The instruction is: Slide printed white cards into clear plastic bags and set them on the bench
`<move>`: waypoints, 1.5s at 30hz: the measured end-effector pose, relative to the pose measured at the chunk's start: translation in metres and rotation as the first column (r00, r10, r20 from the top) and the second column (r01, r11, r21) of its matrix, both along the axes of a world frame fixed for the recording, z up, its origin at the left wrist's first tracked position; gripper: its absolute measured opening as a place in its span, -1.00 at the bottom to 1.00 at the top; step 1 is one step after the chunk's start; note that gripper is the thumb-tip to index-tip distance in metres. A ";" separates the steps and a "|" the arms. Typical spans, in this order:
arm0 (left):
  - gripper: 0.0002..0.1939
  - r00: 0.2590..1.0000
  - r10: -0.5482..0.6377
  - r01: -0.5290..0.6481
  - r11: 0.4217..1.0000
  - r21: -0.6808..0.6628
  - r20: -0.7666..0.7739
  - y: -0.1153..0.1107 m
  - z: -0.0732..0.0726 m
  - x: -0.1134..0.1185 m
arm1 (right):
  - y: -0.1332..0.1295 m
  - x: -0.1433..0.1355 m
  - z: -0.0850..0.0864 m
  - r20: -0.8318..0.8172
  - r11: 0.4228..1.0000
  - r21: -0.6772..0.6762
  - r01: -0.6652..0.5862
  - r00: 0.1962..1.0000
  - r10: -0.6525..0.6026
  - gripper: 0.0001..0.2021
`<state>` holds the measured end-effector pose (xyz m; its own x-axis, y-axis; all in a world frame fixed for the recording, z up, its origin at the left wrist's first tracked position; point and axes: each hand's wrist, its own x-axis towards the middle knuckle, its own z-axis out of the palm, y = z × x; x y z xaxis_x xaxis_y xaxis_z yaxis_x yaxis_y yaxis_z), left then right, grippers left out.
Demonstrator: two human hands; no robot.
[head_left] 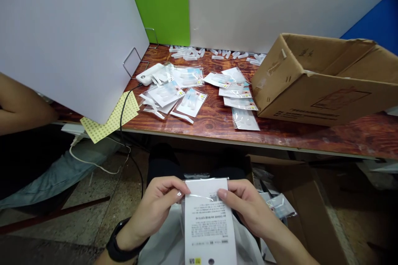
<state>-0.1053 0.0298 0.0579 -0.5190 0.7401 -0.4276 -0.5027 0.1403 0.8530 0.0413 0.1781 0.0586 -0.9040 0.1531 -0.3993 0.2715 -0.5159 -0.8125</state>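
Observation:
A white printed card in a clear plastic sleeve point(209, 223) is held over the lap, its text and barcode side facing up. My left hand point(161, 201) pinches the sleeve's upper left corner between thumb and fingers. At the upper right corner, beside the barcode, my right hand point(244, 203) grips it with the thumb on top. On the table beyond lie several bagged cards in a left pile point(169, 92) and a right, overlapping row point(238, 91).
A large open cardboard box point(326, 99) stands on the table point(214, 120) at right. Small clear tubes point(188, 53) line the back. A white device with a black cable point(151, 74) and yellow dotted sheet point(115, 118) lie left. Another open box point(311, 207) is below; a person's arm point(21, 105) shows left.

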 end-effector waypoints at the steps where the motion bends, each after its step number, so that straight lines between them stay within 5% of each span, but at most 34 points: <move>1: -0.93 1.000 -0.002 0.002 1.000 0.006 0.026 0.000 -0.001 0.000 | 0.000 0.001 0.000 -0.007 1.000 -0.006 0.002 1.000 -0.002 -0.71; 6: -0.85 0.985 -0.031 0.011 0.993 0.119 0.168 0.002 -0.004 0.003 | 0.001 0.006 0.000 -0.013 1.000 -0.003 0.028 1.000 -0.028 -0.71; 17: -0.88 0.988 -0.152 0.152 0.988 -0.003 -0.020 -0.003 0.000 0.001 | 0.005 0.005 -0.006 0.023 1.000 0.000 0.010 1.000 -0.010 -0.69; 20: -0.84 0.963 -0.138 0.105 0.984 -0.146 -0.233 0.000 0.007 0.007 | 0.000 -0.003 -0.004 0.081 0.977 0.191 0.090 0.991 -0.107 -0.68; 23: -0.79 0.918 -0.124 0.043 0.975 -0.217 -0.376 0.003 0.010 0.015 | -0.006 -0.015 -0.008 0.163 0.837 0.529 0.144 0.950 -0.267 -0.43; 25: -0.75 0.893 -0.118 0.028 0.978 -0.208 -0.434 0.006 0.010 0.019 | -0.009 -0.023 -0.013 0.168 0.757 0.635 0.153 0.929 -0.329 -0.42; 30: -0.75 0.842 -0.245 0.129 0.957 -0.261 -0.481 0.006 0.006 0.013 | 0.006 -0.029 -0.027 0.099 0.930 0.297 0.217 0.961 -0.256 -0.66; 36: -0.80 0.939 0.004 -0.045 0.993 -0.110 -0.344 -0.021 0.017 -0.018 | 0.044 -0.005 -0.032 0.116 0.890 0.179 0.418 0.890 -0.441 -0.75; 38: -0.79 0.937 0.005 -0.046 0.993 -0.109 -0.350 -0.023 0.021 -0.023 | 0.044 -0.002 -0.026 0.055 0.898 0.121 0.423 0.901 -0.431 -0.71; 42: -0.78 0.912 -0.150 0.099 0.984 -0.151 -0.382 -0.010 0.022 -0.019 | 0.025 -0.014 -0.008 -0.046 0.981 0.042 0.190 0.981 -0.188 -0.60; 45: -0.76 0.928 -0.163 0.117 0.981 -0.153 -0.337 -0.006 0.020 -0.013 | 0.012 -0.024 0.002 -0.072 0.999 -0.047 -0.009 0.997 0.006 -0.66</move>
<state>-0.1182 0.0242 0.0775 -0.5469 0.7670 -0.3355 -0.1470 0.3066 0.9404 0.0173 0.1900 0.0604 -0.9317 0.1290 -0.3395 0.2168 -0.5523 -0.8049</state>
